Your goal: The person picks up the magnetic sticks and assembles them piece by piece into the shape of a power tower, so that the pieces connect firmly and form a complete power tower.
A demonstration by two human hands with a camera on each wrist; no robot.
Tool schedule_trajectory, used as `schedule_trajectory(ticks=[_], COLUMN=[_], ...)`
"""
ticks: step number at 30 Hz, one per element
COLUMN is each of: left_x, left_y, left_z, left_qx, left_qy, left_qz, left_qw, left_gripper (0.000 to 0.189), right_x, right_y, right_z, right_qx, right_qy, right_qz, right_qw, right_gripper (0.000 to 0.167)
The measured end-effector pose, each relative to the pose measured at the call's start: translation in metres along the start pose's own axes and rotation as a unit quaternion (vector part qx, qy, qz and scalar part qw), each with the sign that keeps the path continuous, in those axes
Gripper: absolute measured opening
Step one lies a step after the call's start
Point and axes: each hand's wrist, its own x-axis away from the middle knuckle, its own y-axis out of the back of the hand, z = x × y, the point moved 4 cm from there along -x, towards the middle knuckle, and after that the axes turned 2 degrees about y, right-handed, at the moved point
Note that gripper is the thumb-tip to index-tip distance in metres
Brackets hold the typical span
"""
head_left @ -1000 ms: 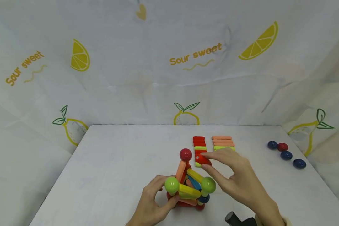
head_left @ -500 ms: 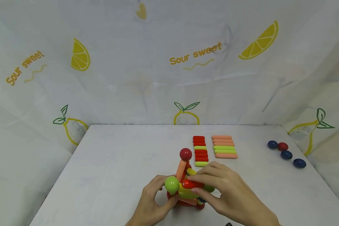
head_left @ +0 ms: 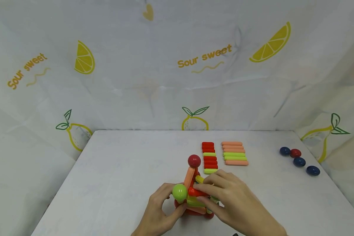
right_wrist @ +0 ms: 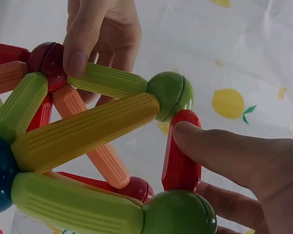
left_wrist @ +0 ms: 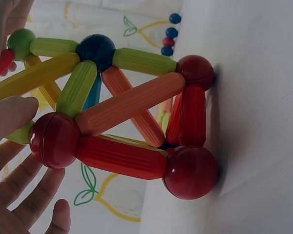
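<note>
A structure of balls and ridged rods stands on the table, with a yellow rod [right_wrist: 88, 131] and dark blue ball [left_wrist: 96, 52] among its parts. My left hand [head_left: 162, 209] holds it, with the thumb at a dark red ball [right_wrist: 47, 67]. My right hand [head_left: 236, 203] pinches a short red rod [right_wrist: 181, 161] between thumb and fingers. In the right wrist view, the rod spans from the upper green ball [right_wrist: 171, 96] to the lower green ball [right_wrist: 179, 213], its ends at both. The right hand partly hides the structure's right side in the head view.
Behind the structure lies a column of short red and lime rods [head_left: 210, 158]. Beside it is a column of longer peach and lime rods [head_left: 234, 154]. Several dark blue balls [head_left: 299, 162] and a red ball [head_left: 295, 153] sit near the right edge of the white table [head_left: 106, 183].
My right hand has carried the red rod left and toward me, from beside the short rods to the structure's green balls. The left hand stays in place on the structure.
</note>
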Motion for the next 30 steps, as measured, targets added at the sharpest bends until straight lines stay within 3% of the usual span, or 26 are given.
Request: schedule_trajectory(ticks=[6, 13, 17, 21, 25, 30], left_x=[-0.001, -0.001, 0.000, 0.001, -0.001, -0.002], left_y=[0.000, 0.001, 0.002, 0.006, 0.016, 0.028], left_z=[0.000, 0.000, 0.002, 0.007, 0.012, 0.014], left_qx=[0.002, 0.007, 0.006, -0.005, -0.020, -0.043], left_qy=[-0.006, -0.004, 0.011, 0.038, 0.057, 0.082], left_qz=[-0.002, -0.001, 0.001, -0.010, -0.054, -0.149], left_qw=[1.0000, 1.0000, 0.9999, 0.9992, 0.9967, 0.9845], left_gripper=[0.043, 0.042, 0.039, 0.041, 0.046, 0.044], right_x=[-0.001, 0.000, 0.001, 0.000, 0.000, 0.000], right_y=[-0.003, -0.001, 0.007, 0.012, 0.007, -0.013], right_z=[0.002, 0.001, -0.009, -0.026, -0.043, -0.064], right_qx=[0.006, 0.003, -0.015, -0.053, -0.035, 0.004], right_qy=[0.018, 0.002, -0.034, -0.068, -0.098, -0.144], right_qz=[-0.015, -0.034, -0.086, -0.159, -0.182, -0.136], right_qw=[0.9997, 0.9994, 0.9956, 0.9835, 0.9777, 0.9801], right_gripper=[0.036, 0.028, 0.023, 0.027, 0.029, 0.026])
